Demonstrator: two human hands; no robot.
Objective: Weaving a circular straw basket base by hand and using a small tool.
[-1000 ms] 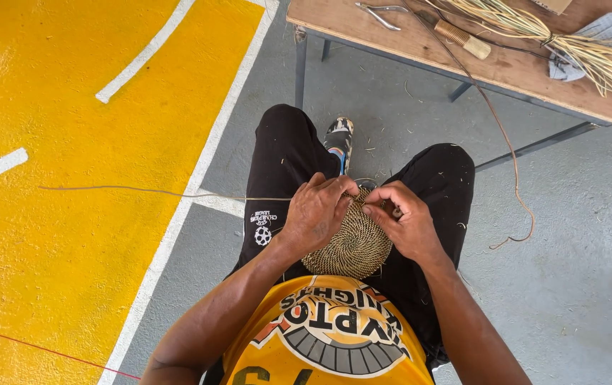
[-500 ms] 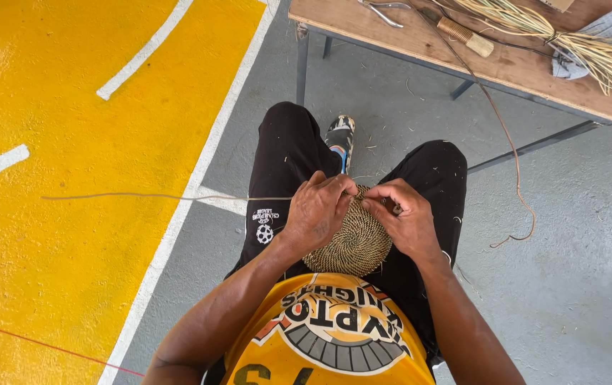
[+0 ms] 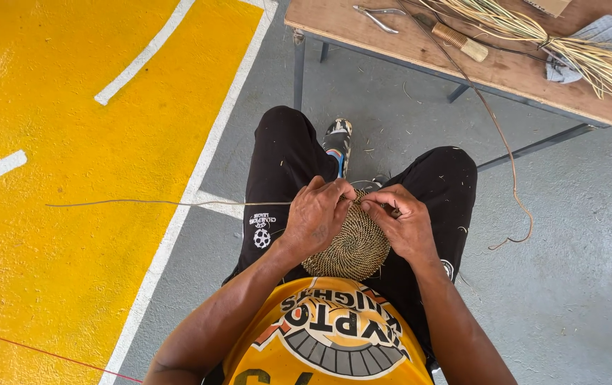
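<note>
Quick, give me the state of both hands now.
Left hand: closed on the woven disc rim.
Right hand: fingers pinched at the disc's top edge.

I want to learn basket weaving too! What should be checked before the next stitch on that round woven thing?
1. Left hand steadies the round woven disc on the lap: ok.
2. Right hand pinches at the disc's top edge: ok.
3. Long thin strand runs free to the left, no tangle: ok.
4. Strand threaded through the edge: cannot tell, fingers hide it.
5. Spare reed bundle lies on the wooden table: ok.
6. Pliers on the table: ok.
</note>
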